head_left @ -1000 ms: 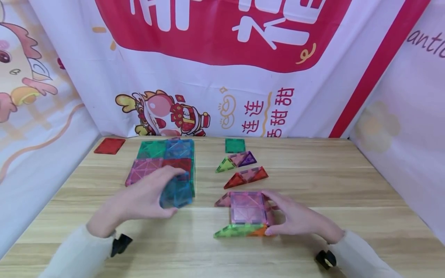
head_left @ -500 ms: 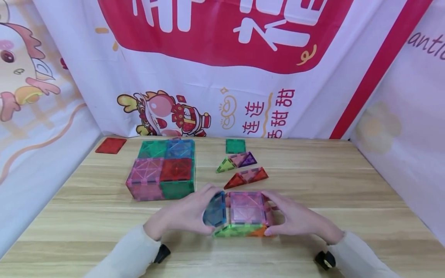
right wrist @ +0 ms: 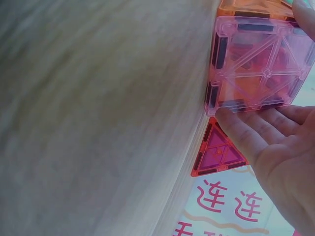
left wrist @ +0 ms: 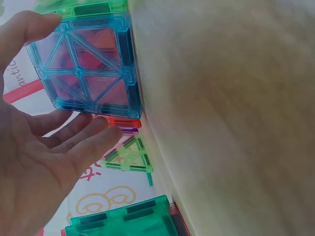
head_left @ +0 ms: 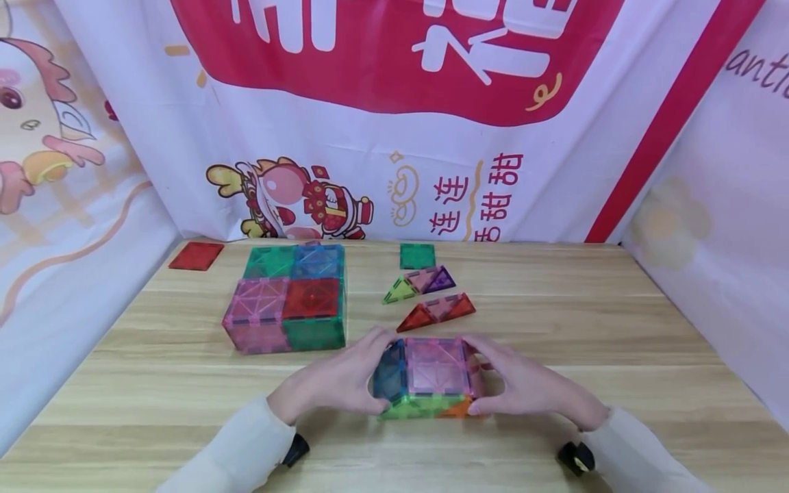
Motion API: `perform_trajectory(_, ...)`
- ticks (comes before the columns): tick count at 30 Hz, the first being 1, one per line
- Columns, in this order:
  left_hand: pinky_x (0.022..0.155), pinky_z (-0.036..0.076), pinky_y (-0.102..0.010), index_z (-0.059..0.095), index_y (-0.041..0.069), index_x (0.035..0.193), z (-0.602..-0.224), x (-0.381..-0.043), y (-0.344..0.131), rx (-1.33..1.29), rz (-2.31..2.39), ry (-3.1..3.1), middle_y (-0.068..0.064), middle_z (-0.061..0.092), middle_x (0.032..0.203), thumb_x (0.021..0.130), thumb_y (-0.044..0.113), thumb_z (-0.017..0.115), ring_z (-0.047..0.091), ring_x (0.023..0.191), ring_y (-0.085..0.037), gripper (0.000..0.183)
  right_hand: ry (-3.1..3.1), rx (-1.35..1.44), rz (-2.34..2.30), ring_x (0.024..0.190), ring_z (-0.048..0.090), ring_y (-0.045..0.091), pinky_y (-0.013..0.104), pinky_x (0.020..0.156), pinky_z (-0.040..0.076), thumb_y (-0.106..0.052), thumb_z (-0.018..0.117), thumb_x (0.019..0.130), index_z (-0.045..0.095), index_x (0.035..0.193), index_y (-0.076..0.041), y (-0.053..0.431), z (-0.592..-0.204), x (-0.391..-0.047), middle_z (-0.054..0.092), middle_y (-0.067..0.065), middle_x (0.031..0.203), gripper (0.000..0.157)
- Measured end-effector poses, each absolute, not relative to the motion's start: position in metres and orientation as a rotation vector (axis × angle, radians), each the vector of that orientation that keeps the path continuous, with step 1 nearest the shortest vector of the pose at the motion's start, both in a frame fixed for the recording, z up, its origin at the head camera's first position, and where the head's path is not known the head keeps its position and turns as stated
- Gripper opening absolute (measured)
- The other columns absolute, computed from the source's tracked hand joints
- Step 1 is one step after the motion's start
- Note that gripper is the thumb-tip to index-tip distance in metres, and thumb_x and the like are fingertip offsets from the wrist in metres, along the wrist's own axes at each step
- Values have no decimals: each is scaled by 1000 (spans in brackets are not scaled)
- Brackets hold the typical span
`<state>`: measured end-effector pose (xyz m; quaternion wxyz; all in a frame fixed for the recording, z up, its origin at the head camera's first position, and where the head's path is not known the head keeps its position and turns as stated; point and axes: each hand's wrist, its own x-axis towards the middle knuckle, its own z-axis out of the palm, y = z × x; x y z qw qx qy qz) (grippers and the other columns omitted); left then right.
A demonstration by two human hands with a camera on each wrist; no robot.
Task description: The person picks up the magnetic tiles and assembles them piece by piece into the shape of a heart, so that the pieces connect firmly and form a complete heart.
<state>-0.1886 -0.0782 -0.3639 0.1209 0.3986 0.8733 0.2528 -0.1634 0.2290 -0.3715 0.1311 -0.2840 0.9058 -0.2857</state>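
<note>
At the middle front of the table stands a small box of see-through magnetic tiles, with a pink square tile [head_left: 436, 368] on top and a green and orange front [head_left: 420, 408]. My left hand [head_left: 345, 378] holds a blue square magnetic tile [left wrist: 88, 66] against the box's left side, thumb at its near edge and fingers at its far edge. On the opposite side my right hand [head_left: 531, 385] grips a pink square magnetic tile [right wrist: 261, 69] the same way. The blue tile leans inward at the top. Between the hands, the box's back is hidden.
A larger tile block [head_left: 314, 332] in green, blue, pink and red stands to the left. Behind the small box lie two joined triangle strips, one red and pink [head_left: 439, 312], one green, pink and purple [head_left: 422, 282]. A green square [head_left: 417, 256] and a red square [head_left: 196, 256] lie farther back.
My left hand has carried the blue tile rightward from beside the larger block onto the small box's left side, closing the gap there. My right hand has stayed in place.
</note>
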Motion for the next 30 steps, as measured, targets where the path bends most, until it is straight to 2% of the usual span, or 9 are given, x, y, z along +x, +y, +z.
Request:
perform_trajectory(11,108,37,-43,18,3,148,-367,-189,-74,1108,733,2493,-14,33,148,72,36,79,38,134,-28,103,2621,-842,-839,124,50,33,52,98,44,-51,71,79,22,149,-7,230,-371,-165,37,17,147,96)
perform_trajectory(17,109,36,-43,17,4,148,-367,-189,-71,1105,741,2483,-13,32,148,73,35,80,38,135,-27,102,2625,-846,-850,125,49,32,52,97,45,-50,72,79,22,149,-7,230,-373,-164,37,16,147,95)
perform_trajectory(24,109,36,-43,18,7,148,-368,-189,-71,1111,758,2480,-11,33,147,74,34,79,38,134,-25,100,2616,-777,-890,128,43,26,54,101,40,-49,76,75,20,150,-21,223,-368,-159,34,7,149,97)
perform_trajectory(30,107,39,-41,20,4,147,-368,-188,-69,1131,740,2519,-13,37,144,71,32,78,43,130,-24,100,2646,-848,-891,118,46,17,48,96,46,-47,77,75,19,148,-35,214,-366,-160,37,0,144,94)
